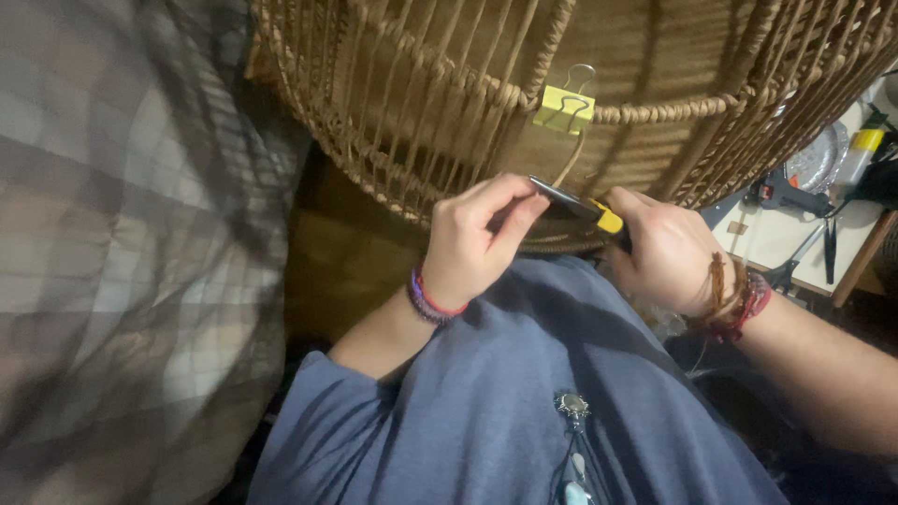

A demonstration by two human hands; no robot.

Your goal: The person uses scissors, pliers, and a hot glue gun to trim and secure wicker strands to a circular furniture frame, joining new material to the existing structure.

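Note:
A large woven wicker basket of tan cord and ribs fills the top of the head view. A yellow binder clip is clamped on its braided band, and a loose cord end hangs below the clip. My right hand grips the yellow-and-black handle of a utility knife. My left hand pinches the knife's metal blade end just under the cord. Both wrists wear braided bracelets.
A checked blanket lies along the left side. A white table at the right carries a glue gun, pliers, a foil dish and a yellow-capped bottle. My blue shirt covers the lower middle.

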